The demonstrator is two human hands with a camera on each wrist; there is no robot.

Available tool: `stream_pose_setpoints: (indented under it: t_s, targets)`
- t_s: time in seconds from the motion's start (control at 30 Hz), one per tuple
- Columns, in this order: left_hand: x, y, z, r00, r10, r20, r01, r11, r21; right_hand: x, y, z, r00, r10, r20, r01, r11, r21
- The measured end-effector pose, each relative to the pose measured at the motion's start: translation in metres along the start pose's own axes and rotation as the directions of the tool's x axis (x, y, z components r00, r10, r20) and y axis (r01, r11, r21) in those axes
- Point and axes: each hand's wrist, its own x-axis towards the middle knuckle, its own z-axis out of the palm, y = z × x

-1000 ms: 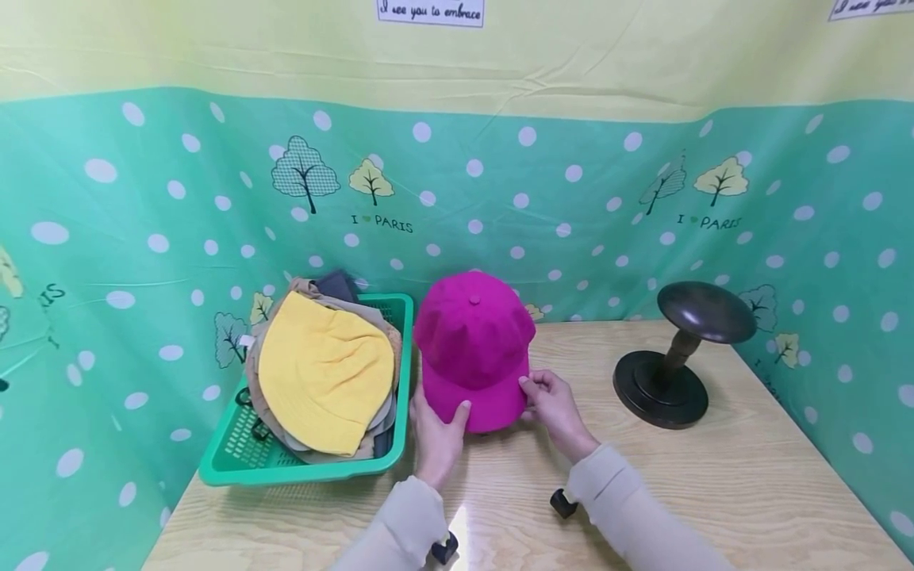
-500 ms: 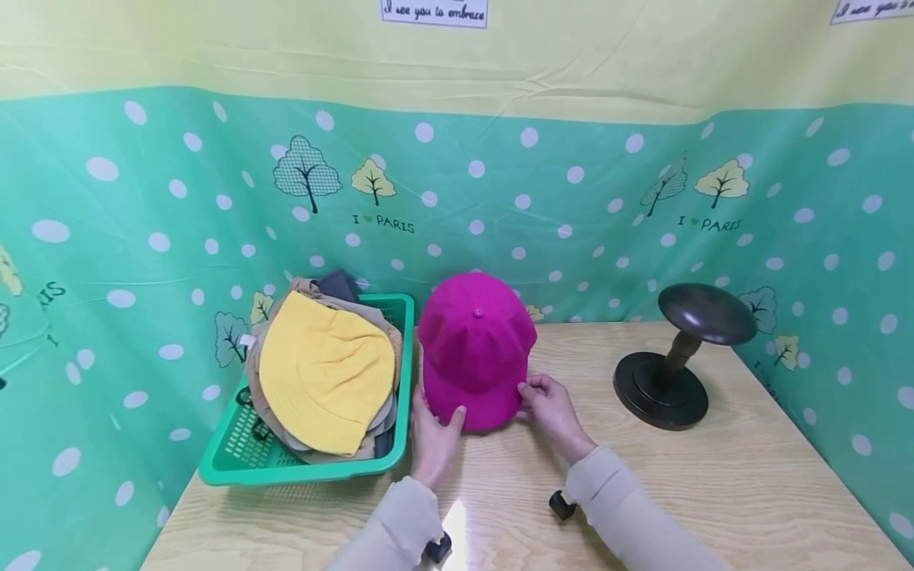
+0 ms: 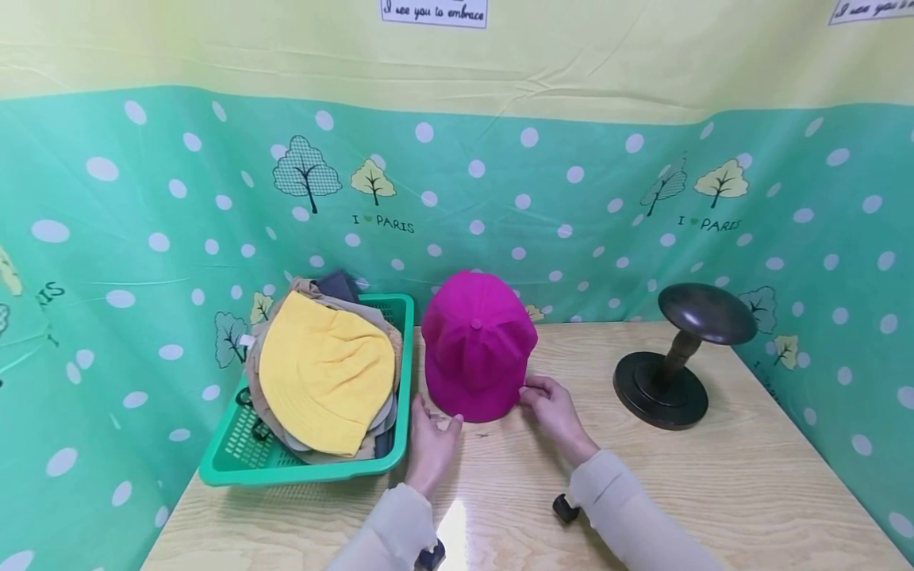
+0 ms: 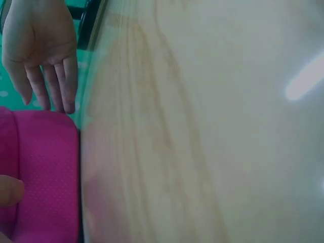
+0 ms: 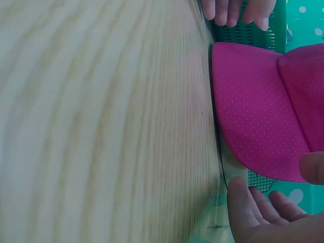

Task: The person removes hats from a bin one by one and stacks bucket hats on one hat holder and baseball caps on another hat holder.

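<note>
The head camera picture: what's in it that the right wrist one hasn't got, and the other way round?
Only the head view: the yellow hat and the black stand.
Only the right wrist view: tiny pale specks on the pink cap's brim.
Both: the pink cap, left hand, right hand, green basket and wooden table.

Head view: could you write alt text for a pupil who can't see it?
A magenta baseball cap, brim towards the viewer, is on a wooden table, with a person's left hand and right hand beside its brim. To its left, a green plastic basket holds a yellow bucket hat atop other fabric items; to its right is a dark hat stand.
</note>
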Motion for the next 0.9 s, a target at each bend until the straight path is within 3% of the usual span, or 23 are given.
stream_pose_setpoints:
  t_s: [0.4, 0.63, 0.9]
  targets:
    - [-0.021, 0.014, -0.011, 0.991, 0.083, 0.103, -0.093, 0.990, 0.106, -0.019, -0.009, -0.007, 1.000, -0.011, -0.005, 0.011, 0.999, -0.045]
    - [-0.035, 0.027, -0.019, 0.970, 0.128, 0.208, -0.161, 0.975, 0.151, -0.034, -0.016, -0.006, 0.997, -0.063, 0.035, 0.065, 0.996, -0.062]
    - [-0.047, 0.045, -0.036, 0.948, 0.160, 0.273, -0.228, 0.945, 0.235, -0.050, -0.027, 0.003, 0.983, -0.156, 0.094, 0.165, 0.982, -0.095]
